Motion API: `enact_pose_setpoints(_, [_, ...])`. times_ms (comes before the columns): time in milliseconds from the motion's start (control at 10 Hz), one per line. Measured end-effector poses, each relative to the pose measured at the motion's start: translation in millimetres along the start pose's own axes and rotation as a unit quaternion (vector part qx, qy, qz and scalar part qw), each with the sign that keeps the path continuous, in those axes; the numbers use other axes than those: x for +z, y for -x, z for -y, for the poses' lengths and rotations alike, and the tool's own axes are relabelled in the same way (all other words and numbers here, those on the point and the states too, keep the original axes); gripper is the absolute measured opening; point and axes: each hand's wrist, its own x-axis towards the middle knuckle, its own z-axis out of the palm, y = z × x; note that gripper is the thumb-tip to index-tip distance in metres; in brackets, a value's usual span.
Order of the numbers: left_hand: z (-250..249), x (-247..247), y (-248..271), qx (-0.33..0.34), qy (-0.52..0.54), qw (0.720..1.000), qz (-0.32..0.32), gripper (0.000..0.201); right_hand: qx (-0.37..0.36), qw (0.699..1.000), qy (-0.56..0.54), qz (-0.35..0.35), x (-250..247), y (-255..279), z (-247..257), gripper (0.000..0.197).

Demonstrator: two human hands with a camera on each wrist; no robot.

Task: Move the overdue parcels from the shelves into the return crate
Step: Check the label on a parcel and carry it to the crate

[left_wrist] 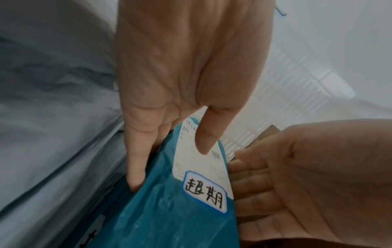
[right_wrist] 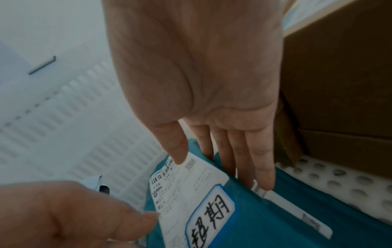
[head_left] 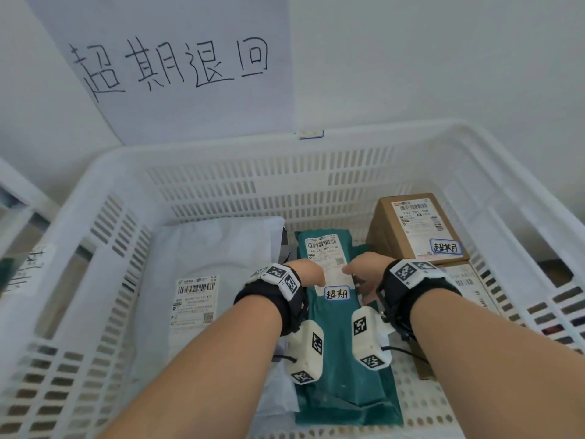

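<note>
A long teal plastic parcel [head_left: 345, 369] lies down the middle of the white slatted return crate [head_left: 221, 150]. It carries a shipping label and a blue-edged handwritten sticker [head_left: 337, 293]. My left hand [head_left: 311, 275] pinches the parcel's left edge, thumb on the label and fingers down the side. My right hand [head_left: 361, 269] pinches the right edge the same way. In the left wrist view the left hand [left_wrist: 169, 167] holds the teal parcel [left_wrist: 169, 209] beside the sticker. The right wrist view has the right hand [right_wrist: 222, 172] on the teal parcel [right_wrist: 265, 218].
In the crate, a white bag parcel [head_left: 205, 258] lies left of the teal one. A brown cardboard box [head_left: 411, 229] with a handwritten sticker stands at the back right, with another box [head_left: 465, 280] in front of it. A handwritten paper sign [head_left: 177, 64] hangs on the wall behind.
</note>
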Motion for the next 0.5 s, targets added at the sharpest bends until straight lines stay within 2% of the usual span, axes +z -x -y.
enact_pose_setpoints(100, [-4.8,-6.0,6.7,0.034,0.032,0.999,-0.013,0.044,-0.013,1.000,0.014,-0.023,-4.5,5.4,7.7,0.045])
enact_pose_setpoints(200, [-8.4,-12.9,19.6,0.055,0.042,0.998,0.000,0.052,-0.027,0.999,-0.020,-0.016,-14.6,10.6,14.9,0.047])
enact_pose_setpoints(300, [-9.8,-22.9,35.5,0.029,0.072,0.997,0.004,0.055,-0.050,0.997,-0.055,-0.006,-24.9,20.2,21.0,0.046])
enact_pose_setpoints(400, [-10.8,-33.1,51.0,0.067,0.094,0.993,-0.008,0.049,-0.071,0.994,-0.077,-0.005,-30.0,40.3,28.8,0.046])
enact_pose_setpoints(500, [-12.2,-49.3,71.2,0.108,0.065,0.992,-0.031,0.043,-0.095,0.993,-0.076,-0.004,-32.4,69.0,42.7,0.046])
